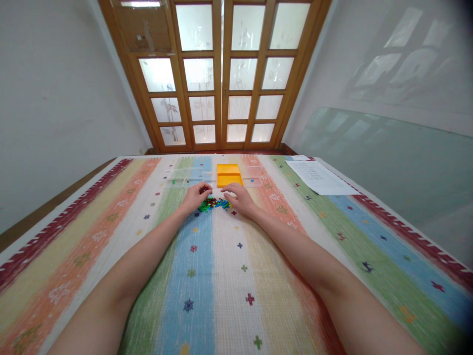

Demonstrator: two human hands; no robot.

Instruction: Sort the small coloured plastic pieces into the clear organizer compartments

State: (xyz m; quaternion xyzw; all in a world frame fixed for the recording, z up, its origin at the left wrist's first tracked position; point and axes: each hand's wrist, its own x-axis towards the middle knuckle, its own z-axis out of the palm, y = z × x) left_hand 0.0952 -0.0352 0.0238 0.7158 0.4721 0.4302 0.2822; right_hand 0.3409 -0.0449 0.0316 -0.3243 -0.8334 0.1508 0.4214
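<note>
A loose pile of small plastic pieces [211, 203], green, brown, blue and yellow, lies on the striped tablecloth between my hands. My left hand [196, 195] is at the pile's left edge, its fingers curled toward the thumb; anything pinched there is too small to make out. From the right, my right hand [239, 198] reaches over the blue and yellow pieces, with its fingers stretched and a gap between them and the thumb. Just beyond the hands sits an open yellow box [229, 169], its lid folded back.
Clear plastic trays flank the yellow box; the left tray [178, 183] holds a green piece and the right tray [254, 183] a blue one. A printed sheet of paper [318, 176] lies at the far right. Wooden glazed doors [223, 74] stand behind the table.
</note>
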